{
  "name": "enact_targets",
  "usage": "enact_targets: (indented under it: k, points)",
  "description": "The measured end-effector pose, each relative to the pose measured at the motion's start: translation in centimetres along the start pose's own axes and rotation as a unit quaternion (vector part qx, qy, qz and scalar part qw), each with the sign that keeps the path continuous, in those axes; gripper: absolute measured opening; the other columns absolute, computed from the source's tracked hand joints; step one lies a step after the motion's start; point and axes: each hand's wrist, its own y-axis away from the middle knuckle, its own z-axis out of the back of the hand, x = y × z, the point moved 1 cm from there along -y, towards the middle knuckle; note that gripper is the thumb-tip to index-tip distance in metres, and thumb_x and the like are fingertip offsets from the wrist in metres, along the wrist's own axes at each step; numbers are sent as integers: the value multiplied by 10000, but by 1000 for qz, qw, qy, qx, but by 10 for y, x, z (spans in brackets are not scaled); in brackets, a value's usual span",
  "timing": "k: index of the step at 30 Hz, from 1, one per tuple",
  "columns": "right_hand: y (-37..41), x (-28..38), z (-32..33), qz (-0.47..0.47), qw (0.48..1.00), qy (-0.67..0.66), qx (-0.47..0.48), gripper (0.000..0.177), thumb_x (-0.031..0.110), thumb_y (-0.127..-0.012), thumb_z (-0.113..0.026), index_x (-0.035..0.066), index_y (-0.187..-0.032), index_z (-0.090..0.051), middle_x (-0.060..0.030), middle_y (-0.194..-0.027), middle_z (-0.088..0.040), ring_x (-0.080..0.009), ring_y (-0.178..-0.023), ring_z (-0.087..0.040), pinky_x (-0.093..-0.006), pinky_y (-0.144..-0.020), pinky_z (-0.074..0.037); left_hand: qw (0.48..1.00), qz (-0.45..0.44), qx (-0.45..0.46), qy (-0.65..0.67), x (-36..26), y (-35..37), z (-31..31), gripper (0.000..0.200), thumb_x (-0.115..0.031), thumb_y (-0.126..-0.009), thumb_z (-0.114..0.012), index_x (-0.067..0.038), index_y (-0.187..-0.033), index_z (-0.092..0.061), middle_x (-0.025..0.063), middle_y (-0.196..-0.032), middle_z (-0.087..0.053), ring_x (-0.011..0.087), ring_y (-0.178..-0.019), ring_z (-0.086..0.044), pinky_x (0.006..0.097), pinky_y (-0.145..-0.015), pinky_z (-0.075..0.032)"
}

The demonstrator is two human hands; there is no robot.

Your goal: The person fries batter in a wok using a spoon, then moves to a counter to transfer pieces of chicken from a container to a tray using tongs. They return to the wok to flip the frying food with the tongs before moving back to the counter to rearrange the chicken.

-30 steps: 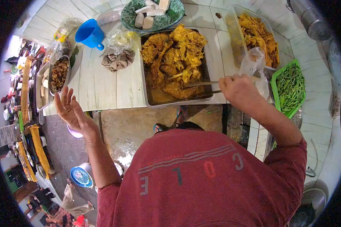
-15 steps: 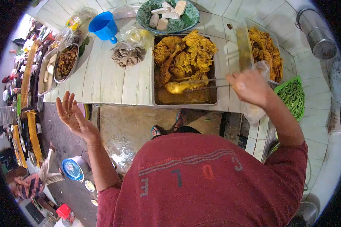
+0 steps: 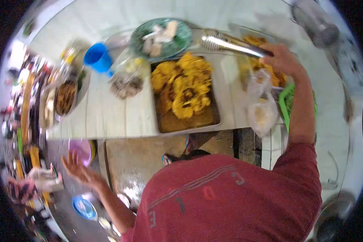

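Observation:
My right hand is closed around the dark handle end of metal tongs. Their ridged heads point left, over the table beside the green plate, and I see no food between them. Below the tongs, a clear container of fried chicken is partly covered by my hand. Yellow seasoned chicken pieces lie in brown liquid in a metal tray at the table's middle. My left hand hangs off the front edge, fingers spread, holding nothing. The picture is blurred by motion.
A blue plastic dipper, a clear bag and a crumpled grey cloth sit left of the tray. A knotted plastic bag and a green basket are on the right. A pink basin stands below.
The tongs have left the chicken in the tray and swung up and right, their heads now near the plate. My left hand stays out, spread. The whole view has shifted.

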Motion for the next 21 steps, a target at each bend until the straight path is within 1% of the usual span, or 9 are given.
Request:
enact_targets:
  k: [2, 8, 11, 12, 13, 15, 16, 18, 21]
  points:
    - [31, -25, 38, -278, 956, -86, -37, 269, 244, -753, -605, 9, -884, -609, -112, -619, -557, -205, -490, -546, -333, -437, -439, 1000, -7, -8, -5, 7, 2, -1, 540, -226, -881, -483, 42, -1306, -287, 221, -1198, -486, 301, -1062, -502, 407, -939, -377]
    - [94, -144, 51, -421, 905, -52, 44, 323, 285, -746, -619, -35, -756, -577, -97, -548, -531, -188, -352, -488, -318, -348, -394, 999, -6, 50, -12, 6, -6, -30, 520, -233, -896, -446, 23, -1320, -289, 216, -1217, -463, 300, -1088, -476, 402, -935, -370]
    - [95, -145, 36, -454, 890, -3, 30, 333, 284, -734, -628, -42, -701, -572, -120, -566, -552, -207, -353, -509, -338, -358, -420, 997, -16, 67, -24, 5, -14, -54, 498, -222, -902, -434, 26, -1313, -300, 220, -1209, -468, 295, -1070, -489, 391, -926, -377]
    - [92, -136, 37, -466, 882, 36, 69, 265, 207, -718, -633, -51, -756, -584, -134, -600, -567, -265, -472, -564, -390, -420, -442, 997, -22, 74, -9, 4, -17, -63, 480, -202, -907, -425, 34, -1308, -304, 221, -1200, -475, 290, -1056, -499, 379, -916, -384]
    - [90, -135, 30, -468, 881, 35, 67, 265, 207, -718, -633, -51, -756, -584, -134, -600, -567, -265, -472, -564, -390, -420, -442, 997, -24, 75, -8, 4, -17, -71, 480, -202, -907, -425, 34, -1308, -304, 221, -1200, -475, 290, -1056, -499, 379, -916, -384]
    - [84, -133, 16, -327, 926, 190, -7, 260, 199, -685, -615, -36, -795, -623, -195, -720, -613, -342, -674, -613, -438, -599, -490, 996, -25, 85, -7, 0, -18, -89, 466, -183, -911, -415, 41, -1305, -304, 226, -1188, -482, 289, -1041, -510, 374, -906, -392]
    - [76, -123, 10, -328, 926, 189, -9, 260, 199, -685, -615, -36, -795, -623, -195, -720, -613, -342, -674, -613, -438, -599, -490, 994, -51, 93, -3, -13, -15, -101, 461, -179, -914, -411, 46, -1302, -305, 228, -1173, -493, 289, -1031, -517, 376, -896, -399]
    - [54, -99, 1, -367, 901, 228, 44, 262, 152, -694, -538, -30, -855, -637, -198, -868, -636, -308, -841, -626, -426, -746, -497, 994, -60, 96, 13, -15, -13, -115, 458, -178, -915, -410, 45, -1301, -306, 227, -1171, -495, 287, -1028, -519, 377, -895, -400]
    - [41, -90, 5, -370, 908, 197, 18, 234, 132, -672, -538, -27, -814, -636, -243, -832, -614, -366, -810, -606, -449, -733, -482, 991, -72, 106, 25, -13, -16, -122, 451, -168, -915, -412, 46, -1298, -310, 224, -1167, -498, 284, -1033, -517, 379, -897, -400]
